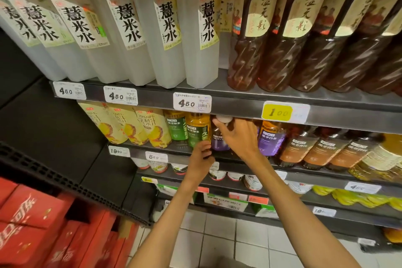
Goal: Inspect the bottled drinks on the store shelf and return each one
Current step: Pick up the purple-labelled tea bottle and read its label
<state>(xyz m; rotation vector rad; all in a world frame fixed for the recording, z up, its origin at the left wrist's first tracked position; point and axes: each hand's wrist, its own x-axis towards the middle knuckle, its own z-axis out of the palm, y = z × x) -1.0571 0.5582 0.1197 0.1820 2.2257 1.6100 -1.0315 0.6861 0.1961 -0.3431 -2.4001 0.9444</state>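
Both hands are on one dark plastic tea bottle with a purple label and white cap (pixel 220 135), standing in the second shelf row just under the shelf lip.

Right hand (pixel 238 137): fingers curled over the bottle's shoulder and cap, gripping from above. Left hand (pixel 201 155): fingers curled around the lower body near the base, steadying it. The bottle is upright or nearly so, its base at the front edge of the grey metal shelf (pixel 250 161). Cannot tell whether it is going in or coming out.

Doing this step well, as I judge it: keep the bottle vertical, since the cap sits close under the upper shelf rail with its white price tags (pixel 192 103); tilting the top forward looks likely to help it clear. The lower hand should guide the base straight along its slot.

In the way: an amber bottle with a green label (pixel 196 129) touches or nearly touches on the left, and a second purple-labelled bottle (pixel 270 138) stands just to the right. The gap is tight, and a sideways nudge could topple either neighbour.

Around: yellow pear juice bottles (pixel 139 125) further left, brown-labelled tea bottles (pixel 313 148) right, cloudy white bottles (pixel 134 35) above, red cartons (pixel 32 220) on the floor at lower left.
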